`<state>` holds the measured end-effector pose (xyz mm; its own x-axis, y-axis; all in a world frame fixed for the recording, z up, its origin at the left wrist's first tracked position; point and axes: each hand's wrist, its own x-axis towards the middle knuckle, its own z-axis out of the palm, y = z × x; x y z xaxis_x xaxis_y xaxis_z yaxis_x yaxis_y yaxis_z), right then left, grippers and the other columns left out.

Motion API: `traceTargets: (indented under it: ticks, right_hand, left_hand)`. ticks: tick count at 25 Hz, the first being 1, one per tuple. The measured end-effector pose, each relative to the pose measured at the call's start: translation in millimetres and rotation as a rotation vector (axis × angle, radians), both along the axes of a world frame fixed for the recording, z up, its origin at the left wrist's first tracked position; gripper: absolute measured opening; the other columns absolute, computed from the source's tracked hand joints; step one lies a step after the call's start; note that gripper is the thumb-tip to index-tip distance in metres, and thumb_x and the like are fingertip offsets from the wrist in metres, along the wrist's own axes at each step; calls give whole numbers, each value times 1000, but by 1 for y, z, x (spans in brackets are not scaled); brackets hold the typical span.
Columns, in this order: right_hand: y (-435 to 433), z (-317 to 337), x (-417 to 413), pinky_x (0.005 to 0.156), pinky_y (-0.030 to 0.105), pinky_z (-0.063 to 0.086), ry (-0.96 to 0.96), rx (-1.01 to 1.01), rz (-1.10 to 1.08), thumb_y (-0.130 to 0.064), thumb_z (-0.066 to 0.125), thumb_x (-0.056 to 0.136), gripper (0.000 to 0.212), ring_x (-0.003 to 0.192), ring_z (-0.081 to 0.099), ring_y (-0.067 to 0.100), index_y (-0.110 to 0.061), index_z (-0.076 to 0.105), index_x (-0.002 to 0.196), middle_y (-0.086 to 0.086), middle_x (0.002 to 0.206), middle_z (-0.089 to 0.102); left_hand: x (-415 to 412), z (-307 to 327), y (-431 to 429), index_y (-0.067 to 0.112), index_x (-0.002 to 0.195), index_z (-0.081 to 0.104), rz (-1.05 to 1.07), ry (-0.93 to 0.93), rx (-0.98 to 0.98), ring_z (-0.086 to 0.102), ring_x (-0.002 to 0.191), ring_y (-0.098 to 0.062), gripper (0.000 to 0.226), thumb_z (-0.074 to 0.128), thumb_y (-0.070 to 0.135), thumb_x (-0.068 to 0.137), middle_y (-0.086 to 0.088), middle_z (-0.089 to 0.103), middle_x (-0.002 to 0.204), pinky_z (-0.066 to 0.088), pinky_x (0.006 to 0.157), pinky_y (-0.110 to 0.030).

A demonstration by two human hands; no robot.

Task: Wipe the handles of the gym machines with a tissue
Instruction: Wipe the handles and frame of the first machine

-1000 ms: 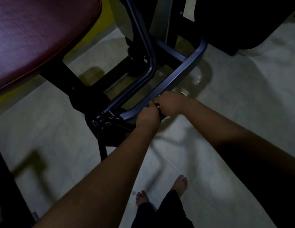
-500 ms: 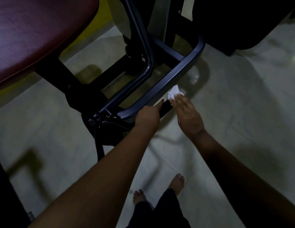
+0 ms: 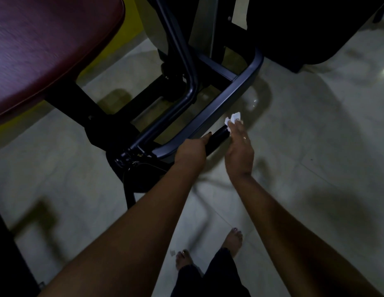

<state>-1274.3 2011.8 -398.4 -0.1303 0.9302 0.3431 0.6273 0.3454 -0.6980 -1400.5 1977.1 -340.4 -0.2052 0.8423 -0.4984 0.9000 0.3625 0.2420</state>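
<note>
My left hand (image 3: 192, 150) is wrapped round the near end of the black handle (image 3: 217, 137), just right of the frame's centre, steadying it. The handle's long axis runs from lower left to upper right, beside the machine's grey bar (image 3: 219, 106). My right hand (image 3: 238, 151) lies just right of it, fingers nearly straight, pinching the white tissue (image 3: 234, 117) at the handle's upper-right end; my thumb is hidden. The bare stretch lies down-left of the tissue, so I judge the wipe should run that way.
</note>
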Motion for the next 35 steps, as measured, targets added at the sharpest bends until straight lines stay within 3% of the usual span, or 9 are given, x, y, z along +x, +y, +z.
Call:
traceTargets:
  ticks: [3, 5, 9, 14, 19, 23, 26, 28, 35]
  right_hand:
    - [40, 8, 6, 93, 26, 42, -149, 66, 197, -5, 39, 87, 34, 106, 62, 33, -6, 69, 105, 15, 109, 68]
    - [67, 31, 2, 77, 31, 47, -109, -246, 197, -4, 47, 88, 23, 87, 64, 30, -8, 69, 92, 13, 90, 69]
    - [61, 49, -4, 50, 27, 54, 549, -1030, -79, 9, 44, 89, 21, 65, 62, 20, 0, 63, 85, 10, 70, 63]
    - [-9, 25, -34, 88, 19, 41, 357, -413, -510, -12, 49, 98, 32, 104, 64, 24, -11, 63, 126, 10, 115, 69]
    - [18, 11, -39, 94, 26, 41, 146, -70, -263, 3, 46, 85, 38, 114, 61, 30, -4, 68, 115, 17, 120, 66]
    - [62, 29, -19, 79, 33, 48, -78, -355, -4, -18, 42, 84, 30, 91, 62, 30, -11, 70, 93, 11, 94, 70]
    - [67, 42, -13, 52, 25, 53, 785, -1028, -241, -4, 43, 94, 23, 72, 61, 26, -6, 60, 79, 8, 71, 62]
    - [43, 35, -20, 45, 22, 50, 1249, -1148, -406, 3, 40, 96, 28, 56, 59, 18, -6, 53, 73, 8, 59, 58]
    - [-12, 26, -49, 56, 26, 50, 1463, -1154, -564, 9, 38, 92, 28, 56, 56, 17, -4, 61, 85, 10, 72, 57]
  left_hand:
    - [-2, 0, 2, 37, 153, 13, -20, 8, -7, 59, 108, -35, 80, 50, 0, 94, -20, 60, 124, 49, 85, -42]
    - [-1, 0, 2, 36, 153, 13, -28, 22, 2, 60, 105, -34, 79, 50, -1, 94, -19, 62, 120, 49, 82, -40]
    - [3, 6, -2, 35, 153, 15, -8, 34, 47, 59, 108, -34, 75, 48, 1, 95, -19, 62, 121, 48, 83, -40]
    - [2, 4, 0, 32, 154, 16, -19, 41, 47, 59, 110, -31, 76, 52, 2, 94, -15, 62, 123, 48, 83, -35]
    - [1, 7, 5, 32, 154, 13, -72, 53, -14, 55, 117, -33, 80, 54, 2, 93, -15, 58, 130, 47, 91, -39]
    - [1, 12, 4, 34, 154, 13, -56, 38, -13, 56, 112, -34, 77, 50, 2, 94, -17, 58, 128, 48, 85, -40]
    - [2, 12, 2, 34, 154, 15, -42, 36, 9, 57, 111, -34, 75, 50, 3, 95, -17, 59, 126, 49, 84, -40]
    - [3, 11, 0, 32, 154, 15, -33, 33, 24, 57, 113, -35, 74, 49, 3, 95, -17, 59, 127, 49, 86, -41]
    - [3, 12, -3, 21, 154, 16, -58, 16, 32, 55, 117, -34, 72, 50, 2, 93, -17, 58, 128, 46, 92, -39]
